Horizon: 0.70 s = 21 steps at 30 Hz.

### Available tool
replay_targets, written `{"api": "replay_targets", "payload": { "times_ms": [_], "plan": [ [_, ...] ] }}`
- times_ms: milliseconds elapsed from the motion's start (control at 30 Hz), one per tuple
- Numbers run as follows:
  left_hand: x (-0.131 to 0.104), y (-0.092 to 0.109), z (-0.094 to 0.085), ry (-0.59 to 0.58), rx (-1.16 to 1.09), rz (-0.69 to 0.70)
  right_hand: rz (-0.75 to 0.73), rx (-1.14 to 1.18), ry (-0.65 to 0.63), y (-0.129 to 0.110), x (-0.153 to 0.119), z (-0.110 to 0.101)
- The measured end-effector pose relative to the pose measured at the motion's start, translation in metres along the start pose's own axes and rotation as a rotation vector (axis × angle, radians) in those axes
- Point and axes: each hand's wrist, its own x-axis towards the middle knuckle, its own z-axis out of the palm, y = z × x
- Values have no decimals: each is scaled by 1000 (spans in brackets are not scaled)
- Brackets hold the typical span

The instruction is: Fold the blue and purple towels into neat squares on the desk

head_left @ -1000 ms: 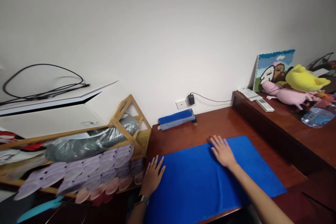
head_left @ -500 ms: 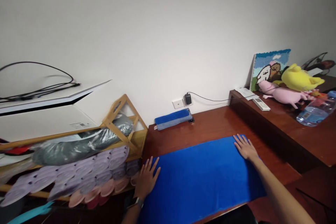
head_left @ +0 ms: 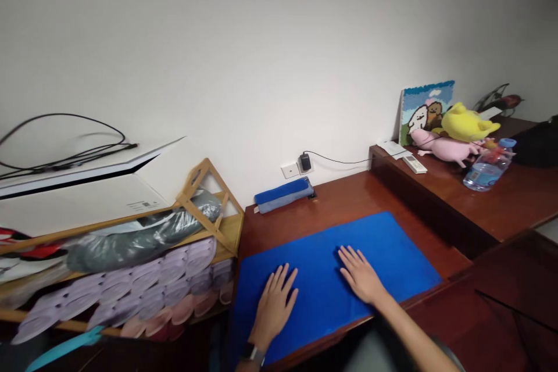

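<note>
A blue cloth [head_left: 318, 261] lies spread flat on the reddish-brown wooden desk [head_left: 349, 195]. On its left part is my left hand [head_left: 274, 305], palm down with the fingers apart and a dark watch on the wrist. My right hand [head_left: 361, 276] is over the middle of the cloth, fingers stretched out and palm down. Neither hand grips anything. Whether the palms press on the cloth or hover just above it, I cannot tell. Behind, against the wall, a folded blue and grey-blue cloth [head_left: 283, 195] rests at the back of the desk.
At left stands a wooden rack [head_left: 231, 235] with rows of slippers [head_left: 143, 279] and a white box [head_left: 87, 203]. A plugged-in black adapter [head_left: 306, 161] trails a cable. The raised right surface holds a water bottle [head_left: 486, 171], plush toys [head_left: 466, 123], a remote [head_left: 414, 164] and a picture [head_left: 425, 107].
Both hands have moved from the cloth's side edges inward, the left hand rightward and the right hand leftward. The cloth stays spread. The view has shifted slightly right.
</note>
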Motion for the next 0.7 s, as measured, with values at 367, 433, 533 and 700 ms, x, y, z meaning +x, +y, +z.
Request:
{"api": "replay_targets", "payload": {
  "times_ms": [367,433,533,700],
  "plan": [
    [-84,-43,17,-40,45,-190,470,-205,-45,157,-95,-40],
    [-82,-40,16,-38,48,-189,510,-211,-30,180,-106,-48],
    [-82,-42,17,-54,58,-187,517,-187,-8,196,-102,-58],
    [-70,-41,16,5,74,-142,563,-79,-7,206,-32,-82]
  ]
}}
